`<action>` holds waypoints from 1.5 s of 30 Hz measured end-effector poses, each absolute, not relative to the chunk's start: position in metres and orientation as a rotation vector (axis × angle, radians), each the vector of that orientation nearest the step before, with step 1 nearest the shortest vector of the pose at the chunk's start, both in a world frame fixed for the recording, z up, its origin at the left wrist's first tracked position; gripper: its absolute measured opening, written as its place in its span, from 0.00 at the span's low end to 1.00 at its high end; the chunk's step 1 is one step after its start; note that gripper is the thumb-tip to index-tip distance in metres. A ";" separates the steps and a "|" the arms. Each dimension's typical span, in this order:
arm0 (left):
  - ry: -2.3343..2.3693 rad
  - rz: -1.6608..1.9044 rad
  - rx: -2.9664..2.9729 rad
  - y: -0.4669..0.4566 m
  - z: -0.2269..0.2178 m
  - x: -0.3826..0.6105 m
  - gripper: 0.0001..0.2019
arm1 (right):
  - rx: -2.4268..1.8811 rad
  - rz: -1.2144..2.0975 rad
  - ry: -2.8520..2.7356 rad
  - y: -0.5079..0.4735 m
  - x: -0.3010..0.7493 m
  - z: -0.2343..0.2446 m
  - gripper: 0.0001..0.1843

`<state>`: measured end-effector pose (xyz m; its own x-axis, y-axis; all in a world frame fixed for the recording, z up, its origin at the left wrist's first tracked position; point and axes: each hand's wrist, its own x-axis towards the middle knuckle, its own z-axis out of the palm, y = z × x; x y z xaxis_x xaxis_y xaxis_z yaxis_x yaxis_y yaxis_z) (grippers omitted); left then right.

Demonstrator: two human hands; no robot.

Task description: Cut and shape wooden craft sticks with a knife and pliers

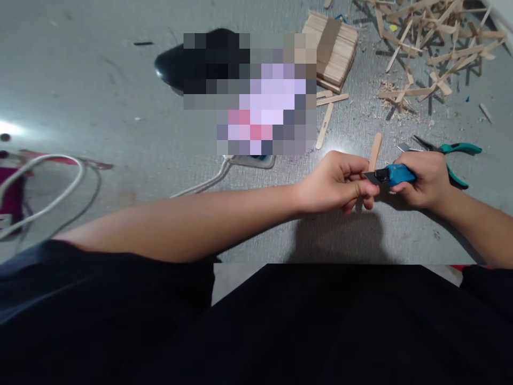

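Note:
My left hand [334, 182] is closed around a thin wooden craft stick [375, 151] that points up and away from me over the grey floor. My right hand [427, 179] grips a blue utility knife [390, 175], and its dark blade tip meets the stick just beside my left thumb. The two hands nearly touch at the stick. Teal-handled pliers [457, 152] lie on the floor right behind my right hand.
A banded bundle of wooden sticks [334, 51] lies farther off, with a few loose sticks [325, 124] near it. A glued stick structure and shavings [433, 48] fill the far right. White and dark cables [60, 184] run at the left. My dark clothing covers the bottom.

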<state>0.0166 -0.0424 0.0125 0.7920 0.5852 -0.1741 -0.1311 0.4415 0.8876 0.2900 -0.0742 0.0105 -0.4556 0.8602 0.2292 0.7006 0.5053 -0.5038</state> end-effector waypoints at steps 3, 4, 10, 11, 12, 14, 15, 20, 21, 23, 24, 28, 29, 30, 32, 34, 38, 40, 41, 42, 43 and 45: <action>0.505 0.481 0.986 -0.043 0.011 0.018 0.32 | -1.281 0.488 -2.254 -0.074 0.289 0.010 0.41; 0.505 0.485 0.982 -0.043 0.010 0.019 0.31 | -1.295 0.471 -2.249 -0.075 0.288 0.010 0.41; 0.520 0.535 0.944 -0.045 0.012 0.022 0.31 | -1.322 0.252 -2.200 -0.076 0.286 0.005 0.40; 0.518 0.540 0.931 -0.045 0.012 0.023 0.31 | -1.310 0.240 -2.187 -0.076 0.287 0.004 0.40; 0.517 0.543 0.919 -0.045 0.013 0.023 0.32 | -1.299 0.235 -2.174 -0.076 0.287 0.003 0.39; 0.517 0.545 0.900 -0.044 0.014 0.023 0.32 | -1.284 0.232 -2.153 -0.076 0.288 0.001 0.38; 0.515 0.547 0.895 -0.044 0.014 0.023 0.32 | -1.277 0.229 -2.145 -0.076 0.288 0.001 0.37; 0.508 0.557 0.889 -0.045 0.015 0.021 0.29 | -1.306 0.178 -2.135 -0.078 0.286 0.001 0.40; 0.509 0.557 0.887 -0.045 0.015 0.021 0.30 | -1.322 0.179 -2.138 -0.078 0.286 0.002 0.41; 0.512 0.554 0.884 -0.045 0.015 0.021 0.31 | -1.337 0.204 -2.151 -0.077 0.286 0.004 0.42; 0.512 0.554 0.888 -0.045 0.015 0.021 0.31 | -1.322 0.234 -2.161 -0.077 0.286 0.005 0.41; 0.501 0.586 0.934 -0.043 0.013 0.020 0.32 | -1.189 0.389 -2.152 -0.073 0.289 0.011 0.39; 0.497 0.594 0.952 -0.042 0.012 0.020 0.32 | -1.182 0.414 -2.149 -0.072 0.290 0.012 0.39; 0.492 0.601 0.971 -0.042 0.011 0.020 0.32 | -1.195 0.432 -2.151 -0.071 0.290 0.014 0.39; 0.479 0.606 1.002 -0.041 0.010 0.019 0.32 | -1.241 0.456 -2.173 -0.070 0.291 0.016 0.41; 0.465 0.610 1.012 -0.040 0.008 0.018 0.33 | -1.256 0.470 -2.198 -0.070 0.290 0.017 0.42; 0.449 0.612 1.006 -0.040 0.006 0.017 0.35 | -1.201 0.449 -2.232 -0.070 0.290 0.015 0.40; 0.443 0.607 1.010 -0.040 0.006 0.017 0.35 | -1.175 0.438 -2.237 -0.070 0.291 0.014 0.39; 0.438 0.606 1.013 -0.040 0.006 0.016 0.35 | -1.174 0.437 -2.238 -0.069 0.291 0.014 0.39; 0.433 0.607 1.014 -0.040 0.006 0.016 0.35 | -1.183 0.441 -2.240 -0.069 0.292 0.014 0.40; 0.429 0.607 1.014 -0.040 0.006 0.016 0.35 | -1.197 0.450 -2.241 -0.069 0.292 0.014 0.40; 0.425 0.606 1.011 -0.040 0.007 0.016 0.36 | -1.233 0.471 -2.240 -0.069 0.293 0.014 0.42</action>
